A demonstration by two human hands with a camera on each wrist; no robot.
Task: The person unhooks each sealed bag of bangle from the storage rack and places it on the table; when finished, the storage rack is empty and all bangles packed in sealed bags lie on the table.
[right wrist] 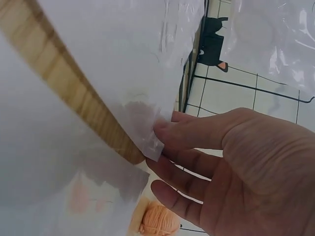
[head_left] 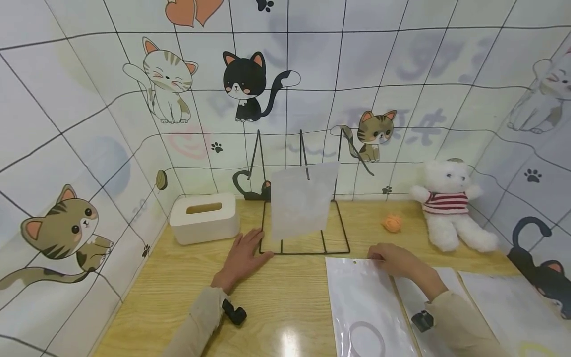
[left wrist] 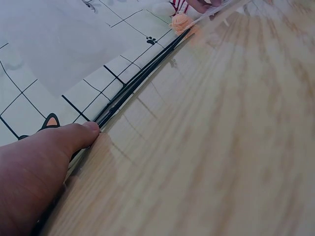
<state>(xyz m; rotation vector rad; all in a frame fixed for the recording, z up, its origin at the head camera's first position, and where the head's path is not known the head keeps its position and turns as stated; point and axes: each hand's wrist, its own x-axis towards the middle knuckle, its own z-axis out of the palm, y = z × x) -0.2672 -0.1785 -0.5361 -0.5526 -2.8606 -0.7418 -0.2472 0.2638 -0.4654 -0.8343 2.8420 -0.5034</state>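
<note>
A black wire rack (head_left: pixel 305 254) stands at the back middle of the table, and a whitish plastic bag (head_left: pixel 303 198) hangs from its middle hook. My left hand (head_left: pixel 243 258) lies at the front left corner of the rack's base, fingers extended, the thumb (left wrist: pixel 81 135) against the front wire. With my right hand (head_left: pixel 401 263) I pinch the far right corner of a clear-and-white plastic bag (head_left: pixel 363 297) between thumb and fingers. This bag lies on the table, has a small hang hole at its far edge and shows a pale ring inside.
Two similar bags lie farther right: a middle bag (head_left: pixel 446 277), partly under my right forearm, and a right bag (head_left: pixel 504 292). Behind them are an orange yarn ball (head_left: pixel 392 223) and a white teddy bear (head_left: pixel 446 198). A white tissue box (head_left: pixel 205 228) stands left of the rack.
</note>
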